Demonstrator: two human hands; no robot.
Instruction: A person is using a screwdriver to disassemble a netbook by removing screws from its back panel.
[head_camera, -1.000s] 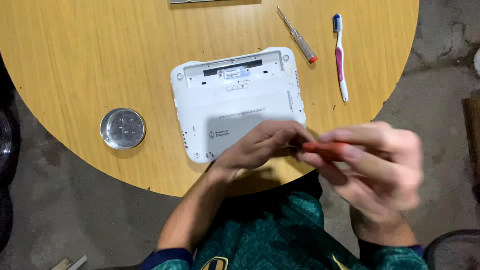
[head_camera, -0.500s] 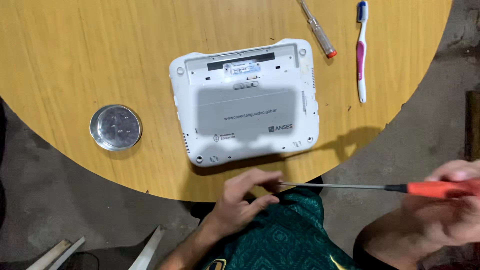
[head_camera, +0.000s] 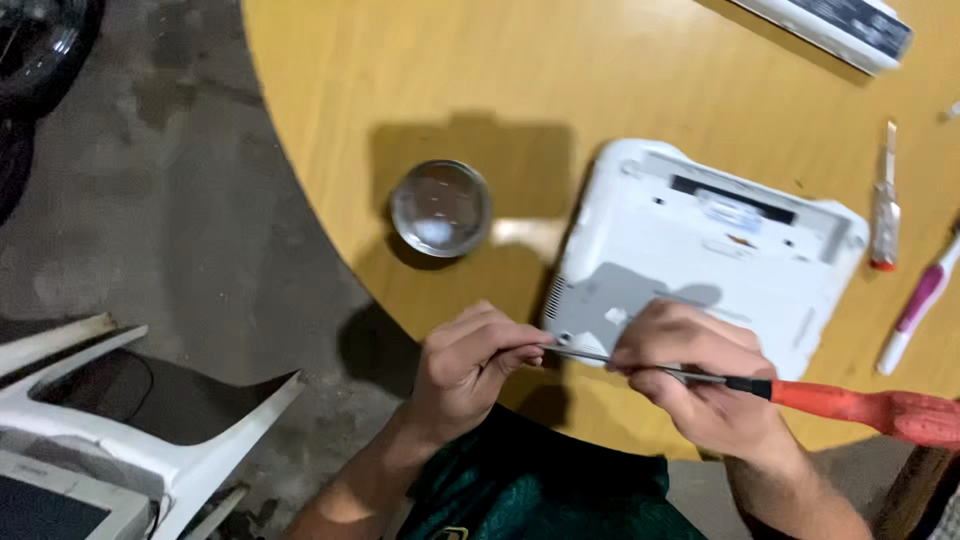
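From the head view, the left hand (head_camera: 470, 365) pinches the tip end of a red-handled screwdriver (head_camera: 850, 405) at the table (head_camera: 620, 70) edge. The right hand (head_camera: 700, 385) curls its fingers around the metal shaft (the handle juts free). Just behind lies a white device (head_camera: 700, 250), with a round glass dish (head_camera: 440, 207) beside it.

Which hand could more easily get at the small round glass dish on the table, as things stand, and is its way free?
Probably the left hand: the round glass dish lies just beyond it on bare table, nothing between. But both hands hold the red-handled screwdriver.
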